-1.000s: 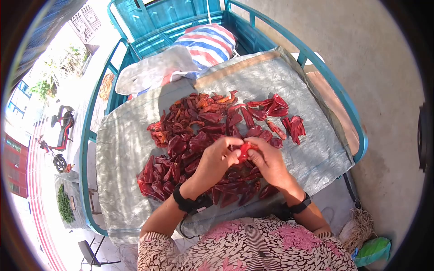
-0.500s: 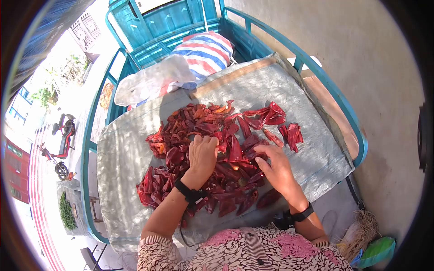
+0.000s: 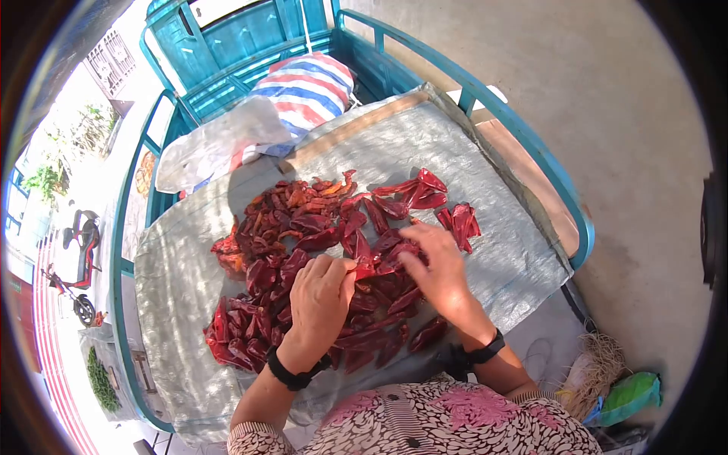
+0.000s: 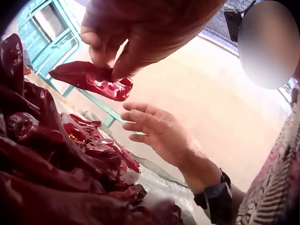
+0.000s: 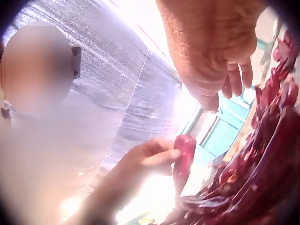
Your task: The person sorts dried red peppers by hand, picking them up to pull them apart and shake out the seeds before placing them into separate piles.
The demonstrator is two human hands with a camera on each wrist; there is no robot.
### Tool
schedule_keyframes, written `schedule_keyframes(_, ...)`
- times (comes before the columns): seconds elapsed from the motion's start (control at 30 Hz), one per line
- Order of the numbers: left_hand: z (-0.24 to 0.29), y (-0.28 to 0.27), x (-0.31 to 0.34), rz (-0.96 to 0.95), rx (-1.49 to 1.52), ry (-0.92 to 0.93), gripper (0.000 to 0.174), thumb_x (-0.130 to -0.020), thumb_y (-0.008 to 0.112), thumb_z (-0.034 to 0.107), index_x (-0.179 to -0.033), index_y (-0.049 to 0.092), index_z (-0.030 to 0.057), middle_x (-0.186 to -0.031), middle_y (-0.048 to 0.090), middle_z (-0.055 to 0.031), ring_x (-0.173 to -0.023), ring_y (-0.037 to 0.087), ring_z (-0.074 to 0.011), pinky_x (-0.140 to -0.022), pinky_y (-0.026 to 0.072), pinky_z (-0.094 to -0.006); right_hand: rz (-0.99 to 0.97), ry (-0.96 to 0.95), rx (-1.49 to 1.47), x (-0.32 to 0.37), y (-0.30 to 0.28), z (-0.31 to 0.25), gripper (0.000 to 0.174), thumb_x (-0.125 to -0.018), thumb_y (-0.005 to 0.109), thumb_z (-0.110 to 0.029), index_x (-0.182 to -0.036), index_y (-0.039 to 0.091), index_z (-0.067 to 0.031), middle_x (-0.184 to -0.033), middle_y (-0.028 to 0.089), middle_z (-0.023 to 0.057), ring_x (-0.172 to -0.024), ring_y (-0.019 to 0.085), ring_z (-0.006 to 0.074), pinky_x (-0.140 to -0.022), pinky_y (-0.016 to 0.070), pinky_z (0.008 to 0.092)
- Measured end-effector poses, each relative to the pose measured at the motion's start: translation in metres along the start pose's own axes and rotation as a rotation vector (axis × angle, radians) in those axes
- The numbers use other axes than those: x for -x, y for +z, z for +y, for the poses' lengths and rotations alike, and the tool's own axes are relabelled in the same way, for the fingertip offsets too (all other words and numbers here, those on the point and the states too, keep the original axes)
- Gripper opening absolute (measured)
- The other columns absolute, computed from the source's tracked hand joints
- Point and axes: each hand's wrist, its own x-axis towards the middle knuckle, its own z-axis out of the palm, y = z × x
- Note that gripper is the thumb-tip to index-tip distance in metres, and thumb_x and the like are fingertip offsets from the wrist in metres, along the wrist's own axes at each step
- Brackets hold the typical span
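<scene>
A dried red pepper [image 4: 89, 79] is pinched between the thumb and fingers of my left hand [image 3: 322, 299]. In the left wrist view the pepper lies sideways above the heap, its tip pointing away from the right hand. My right hand [image 3: 440, 269] hovers at the right side of the pile, fingers loosely spread and nothing in them. Below both hands spreads a heap of dark red dried peppers [image 3: 246, 330]. Shrivelled, more orange pepper pieces [image 3: 284, 201] form the far part of the heap.
A grey woven sheet [image 3: 182, 288] lies under the peppers, within the blue rails [image 3: 531, 140] of a cart bed. Several split peppers [image 3: 459, 224] lie apart at the right. A striped sack [image 3: 311, 83] and a pale plastic bag [image 3: 220, 140] stand behind.
Both hands were together on a bright red pepper piece, then moved apart. The right hand is now empty, and the left holds a pepper over the heap. The head view has shifted.
</scene>
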Motion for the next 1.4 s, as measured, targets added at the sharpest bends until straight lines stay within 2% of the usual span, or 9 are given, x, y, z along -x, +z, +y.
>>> schedule_keyframes(0.27,0.017,0.022,0.010,-0.159,0.246,-0.002,0.031,-0.087,0.070,0.005,-0.118,0.069,0.0069,-0.114,0.064,-0.0131,-0.097,0.067,-0.0328,-0.083,0.0549,-0.0423,0.164,0.439,0.445,-0.014,-0.031,0.091,0.057,-0.085,0.077,-0.026,-0.136,0.059,-0.0088,-0.131,0.060,0.0172,-0.124,0.053,0.0375,-0.102,0.0472,0.0464)
schedule_keyframes(0.4,0.020,0.013,0.015,-0.241,0.211,0.032,0.033,-0.087,0.070,0.005,-0.120,0.068,0.0065,-0.118,0.064,-0.0133,-0.098,0.068,-0.0330,-0.084,0.0557,-0.0417,-0.041,0.483,0.424,-0.024,-0.045,0.099,0.050,-0.085,0.077,-0.026,-0.130,0.062,-0.0070,-0.106,0.071,0.0148,-0.105,0.064,0.0349,-0.091,0.0512,0.0448)
schedule_keyframes(0.57,0.022,0.008,0.020,-0.235,0.240,0.056,0.030,-0.089,0.070,0.007,-0.119,0.067,0.0056,-0.114,0.067,-0.0123,-0.092,0.070,-0.0290,-0.080,0.0564,-0.0391,-0.036,0.608,-0.188,-0.017,-0.044,0.094,0.023,-0.090,0.075,-0.015,-0.108,0.066,-0.0053,-0.084,0.068,0.0015,-0.076,0.063,0.0149,-0.070,0.0499,0.0276)
schedule_keyframes(0.7,0.037,0.005,0.021,-0.262,0.425,-0.240,0.028,-0.093,0.070,0.016,-0.118,0.067,0.0053,-0.095,0.071,-0.0096,-0.082,0.071,-0.0255,-0.073,0.0553,-0.0356,0.075,0.521,-0.702,0.000,-0.049,0.057,0.007,-0.097,0.069,-0.007,-0.103,0.065,-0.0065,-0.087,0.063,-0.0049,-0.076,0.058,0.0057,-0.068,0.0461,0.0207)
schedule_keyframes(0.9,0.047,0.017,0.015,-0.482,0.544,-0.291,0.031,-0.096,0.066,0.036,-0.099,0.064,0.0052,-0.083,0.070,-0.0147,-0.083,0.070,-0.0342,-0.069,0.0530,-0.0427,-0.359,0.393,-0.891,0.026,-0.040,-0.003,0.008,-0.100,0.067,-0.009,-0.106,0.062,-0.0052,-0.096,0.063,-0.0032,-0.076,0.059,0.0060,-0.069,0.0480,0.0235)
schedule_keyframes(1.0,0.041,0.025,0.017,-0.504,0.369,-0.307,0.039,-0.095,0.071,0.032,-0.121,0.065,0.0033,-0.082,0.069,-0.0133,-0.069,0.065,-0.0260,-0.067,0.0512,-0.0368,-0.164,0.549,-0.790,0.013,-0.048,0.010,0.013,-0.098,0.069,-0.009,-0.108,0.062,-0.0040,-0.095,0.063,-0.0025,-0.077,0.059,0.0062,-0.070,0.0490,0.0239)
schedule_keyframes(1.23,0.044,0.041,0.019,-0.443,0.609,-0.270,0.062,-0.095,0.070,0.030,-0.147,0.045,0.0063,-0.088,0.071,-0.0123,-0.075,0.068,-0.0279,-0.069,0.0525,-0.0372,-0.118,0.292,0.437,0.026,-0.038,0.059,0.033,-0.088,0.072,-0.022,-0.117,0.064,-0.0068,-0.105,0.071,0.0143,-0.085,0.071,0.0293,-0.077,0.0545,0.0399)
schedule_keyframes(1.33,0.037,0.043,0.023,-0.572,0.472,-0.106,0.068,-0.097,0.069,0.029,-0.152,0.036,0.0050,-0.090,0.072,-0.0129,-0.078,0.070,-0.0260,-0.070,0.0530,-0.0370,-0.053,0.269,0.370,0.032,-0.030,0.074,0.030,-0.088,0.070,-0.016,-0.117,0.065,-0.0067,-0.100,0.071,0.0136,-0.080,0.069,0.0264,-0.075,0.0540,0.0388)
schedule_keyframes(1.4,0.039,0.036,0.022,-0.577,0.542,-0.223,0.066,-0.098,0.068,0.026,-0.151,0.037,0.0034,-0.089,0.071,-0.0120,-0.077,0.069,-0.0222,-0.070,0.0528,-0.0351,0.012,0.407,0.116,0.030,-0.036,0.068,0.028,-0.086,0.071,-0.009,-0.113,0.065,-0.0045,-0.091,0.068,0.0065,-0.075,0.064,0.0155,-0.069,0.0512,0.0314)
